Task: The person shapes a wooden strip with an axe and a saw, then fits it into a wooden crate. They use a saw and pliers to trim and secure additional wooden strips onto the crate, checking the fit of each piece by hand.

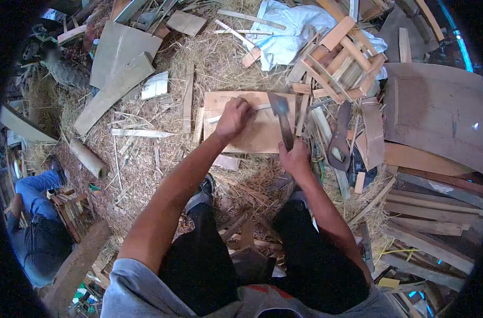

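Observation:
A flat wooden board lies on the straw-covered ground in front of my knees. Over its upper left part, my left hand is closed on a thin pale wood strip, which shows on both sides of the fist. My right hand grips the handle of a hatchet at the board's right side. The hatchet's broad metal head is slightly blurred and overlaps the strip's right end in this view. A small wood block rests just below the board's near edge.
A wooden frame piece and a white sack lie beyond the board. Stacked planks and a large brown panel take up the right. Another person sits at the left. Straw and wood scraps cover the ground.

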Motion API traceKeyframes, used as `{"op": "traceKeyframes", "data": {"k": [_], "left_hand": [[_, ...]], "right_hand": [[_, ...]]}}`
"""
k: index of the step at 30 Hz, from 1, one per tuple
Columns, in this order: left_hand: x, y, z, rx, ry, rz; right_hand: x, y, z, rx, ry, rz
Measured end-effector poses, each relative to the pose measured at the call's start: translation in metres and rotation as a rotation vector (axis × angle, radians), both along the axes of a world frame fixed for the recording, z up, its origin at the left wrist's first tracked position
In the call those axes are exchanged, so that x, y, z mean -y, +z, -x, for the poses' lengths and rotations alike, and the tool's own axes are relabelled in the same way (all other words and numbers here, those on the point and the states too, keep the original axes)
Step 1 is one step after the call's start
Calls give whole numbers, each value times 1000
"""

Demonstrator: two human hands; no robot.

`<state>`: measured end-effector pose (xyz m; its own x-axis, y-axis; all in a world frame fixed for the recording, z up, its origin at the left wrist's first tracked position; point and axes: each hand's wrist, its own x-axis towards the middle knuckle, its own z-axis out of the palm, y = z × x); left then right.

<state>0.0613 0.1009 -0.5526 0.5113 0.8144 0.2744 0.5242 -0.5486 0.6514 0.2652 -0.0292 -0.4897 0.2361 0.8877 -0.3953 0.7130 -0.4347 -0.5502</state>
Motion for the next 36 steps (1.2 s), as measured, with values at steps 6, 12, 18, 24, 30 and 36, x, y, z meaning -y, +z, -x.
{"op": "traceKeyframes", "data": {"k": [6, 12, 18, 24, 30, 36], "left_hand": [[-4, 13, 2, 3, -14, -29], [-5, 0, 5, -15, -26, 9], [0, 7, 3, 56, -18, 17], [-4, -5, 5, 4, -13, 44], [-7, -7, 7, 0, -49, 36], [-10, 3, 9, 48, -57, 70]], "right_hand": [[-16, 29, 0, -202, -69, -105], [-30, 112, 12, -631, -237, -655], [11, -11, 0, -125, -16, -332], [-10, 63, 0, -221, -102, -72], [-38, 124, 13, -594, -201, -803], [-5, -2, -5, -154, -65, -59]]}}
